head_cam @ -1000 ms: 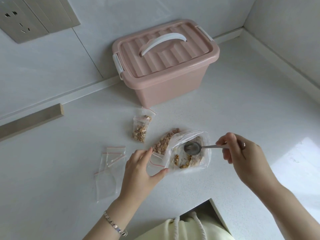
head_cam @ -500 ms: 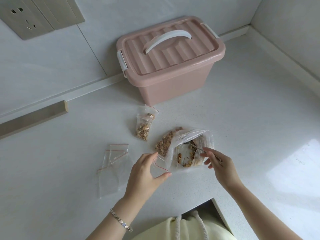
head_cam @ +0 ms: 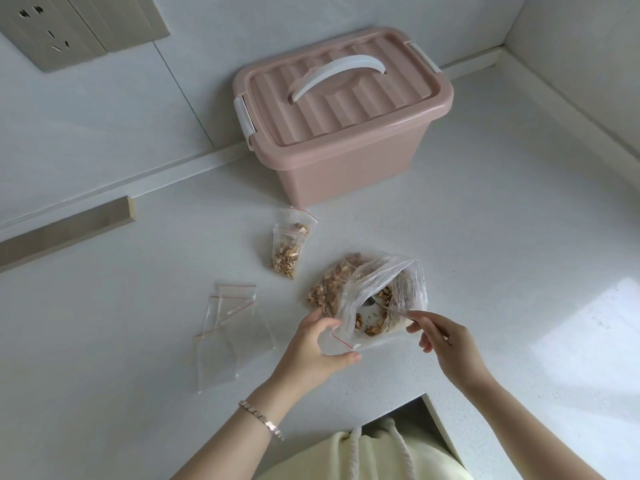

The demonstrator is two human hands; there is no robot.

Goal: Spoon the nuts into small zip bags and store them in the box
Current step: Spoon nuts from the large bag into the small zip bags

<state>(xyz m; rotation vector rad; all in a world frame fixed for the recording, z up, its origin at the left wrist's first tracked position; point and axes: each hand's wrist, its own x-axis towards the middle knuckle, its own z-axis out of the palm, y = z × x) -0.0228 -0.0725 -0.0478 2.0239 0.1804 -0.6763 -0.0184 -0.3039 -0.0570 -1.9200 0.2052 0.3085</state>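
Clear plastic first: our left hand (head_cam: pixel 313 344) pinches a small empty zip bag (head_cam: pixel 334 341) at its red-lined mouth, touching the near-left edge of the big nut bag (head_cam: pixel 384 299). Our right hand (head_cam: pixel 446 344), just right of that bag, grips the spoon (head_cam: pixel 372 301), its handle running leftward into the opening. The scoop must travel left to the small bag. Beyond lie a filled small bag (head_cam: pixel 289 252), then the closed pink box (head_cam: pixel 343 123).

your desk (head_cam: pixel 485 258): white, speckled. on it: pink box (head_cam: pixel 349 157) at back, lid on; filled small bag (head_cam: pixel 289 249) in front of box; big nut bag (head_cam: pixel 367 299) lying open; empty zip bags (head_cam: pixel 228 327) in loose pile to left.
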